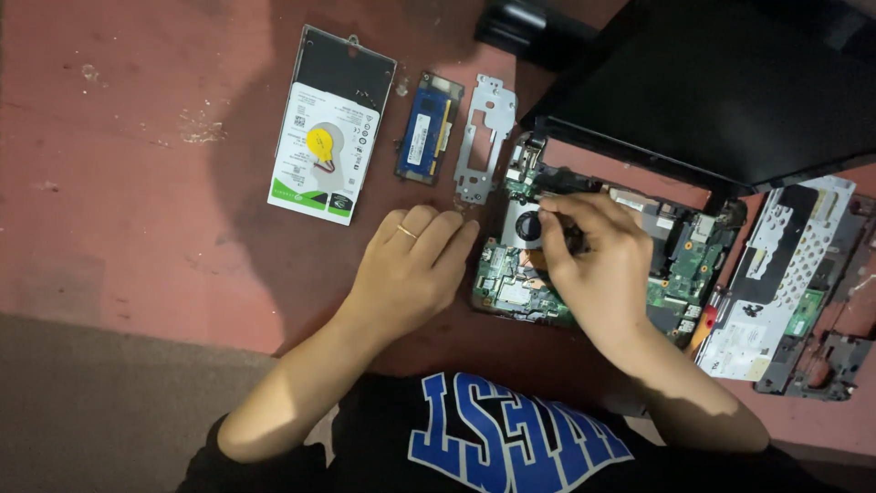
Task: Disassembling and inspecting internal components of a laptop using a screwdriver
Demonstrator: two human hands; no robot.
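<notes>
We counted 2 hands: left hand [411,265] and right hand [593,265], plus 1 ring [406,232]. On the red floor [137,164] lay 1 hard drive [330,128], 1 memory stick [429,128], 1 metal bracket [485,137]. 1 circuit board [680,260] w/ 1 fan [526,225]. 1 keyboard frame [785,274], 1 black lid [721,82], approx. 1 dark part [529,32] at top, too dim to tell.

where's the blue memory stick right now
In the head view the blue memory stick lies flat on the reddish floor, upper middle, between the hard drive on its left and the metal bracket on its right, above the left hand.
</notes>
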